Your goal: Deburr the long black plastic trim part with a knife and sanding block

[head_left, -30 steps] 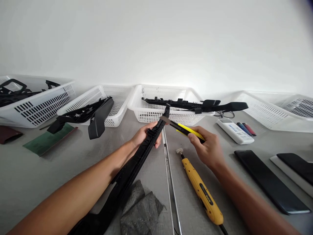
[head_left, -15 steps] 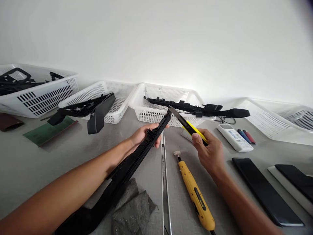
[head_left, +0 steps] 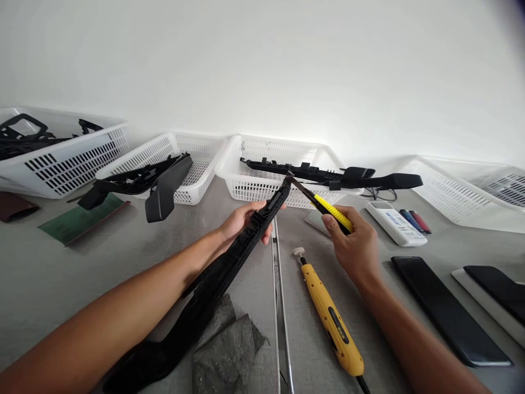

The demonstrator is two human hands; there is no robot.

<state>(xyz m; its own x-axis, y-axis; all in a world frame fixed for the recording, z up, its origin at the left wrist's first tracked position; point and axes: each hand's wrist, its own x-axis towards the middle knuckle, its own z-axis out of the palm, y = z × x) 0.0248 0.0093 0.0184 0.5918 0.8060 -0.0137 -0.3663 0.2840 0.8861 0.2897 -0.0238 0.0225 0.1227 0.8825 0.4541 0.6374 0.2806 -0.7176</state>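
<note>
My left hand (head_left: 246, 219) is closed around a long black plastic trim piece (head_left: 235, 257), which slants from the lower left up to the middle of the view. In my right hand (head_left: 356, 241) is a yellow and black utility knife (head_left: 333, 212). Its blade reaches the upper tip of the trim piece; whether it touches or only overlaps it I cannot tell. Below my right hand lies a yellow rotary tool (head_left: 332, 317) with a pale round head. Under the trim piece rests a crumpled dark grey cloth (head_left: 229, 350).
White baskets (head_left: 233, 183) line the wall, with black trim pieces (head_left: 311, 172) across the middle one. Green sandpaper (head_left: 84, 219) lies at left. To the right are a white device (head_left: 396, 223), two pens (head_left: 414, 221) and a black phone (head_left: 449, 309). A metal-edged seam (head_left: 279, 306) crosses the table.
The knife has shifted slightly right and its blade is tilted a little flatter at the trim piece's tip. The trim piece has turned slightly about its length. Both hands keep their hold.
</note>
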